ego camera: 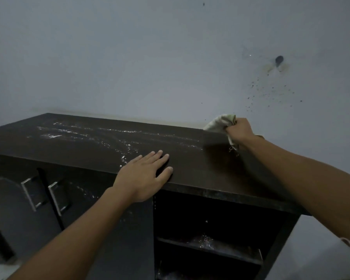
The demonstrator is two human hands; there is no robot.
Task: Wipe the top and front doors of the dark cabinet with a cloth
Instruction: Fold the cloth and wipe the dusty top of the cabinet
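The dark cabinet (pixel 101 142) stands against a pale wall (pixel 150 57), its flat top running from the far left corner to a right end that meets bare wall; the front edge of the top overhangs the doors and an open compartment (pixel 210 215) on the right. The middle and left of the top lie open, streaked with white dust (pixel 101 132) in long trails. The left hand (pixel 144 174) lies flat near the front edge, fingers straight and slightly spread, palm pressing the surface, holding nothing. The right hand (pixel 237 131) is clenched around a bunched pale cloth (pixel 218 123) at the far right back corner of the top, frayed threads hanging below the fist. Two doors show on the left front, each with one metal bar handle (pixel 29 194), the pair side by side. One shelf (pixel 208 249) crosses the open compartment, speckled with white dust. Dark specks and one round mark (pixel 279 60) dot the wall above the cloth.
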